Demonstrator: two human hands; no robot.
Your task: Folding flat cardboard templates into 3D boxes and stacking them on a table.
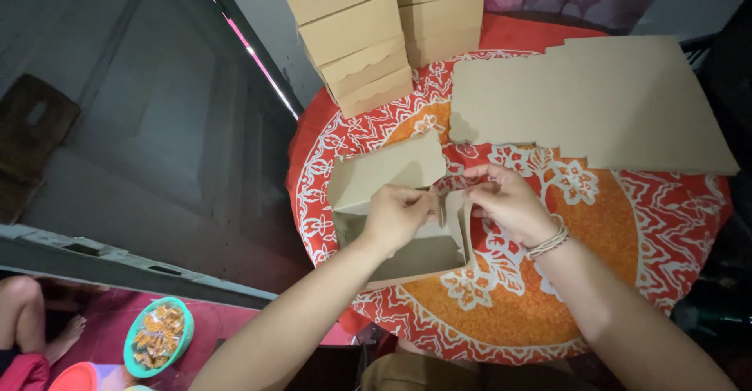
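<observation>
The far left of the bench (674, 226) is blocked by two stacks of folded boxes (376, 30). The far right is covered by flat cardboard sheets (611, 109), which lie low and can be passed over. The middle is taken up by the half-folded box (392, 219), at which the left hand (395, 215) and right hand (509, 203) meet. Bare patterned cloth is left at the right and near edge.

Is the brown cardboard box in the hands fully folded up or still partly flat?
Partly folded. The cardboard box has walls raised but its lid flap stands open, and the left hand and right hand pinch a corner.
</observation>
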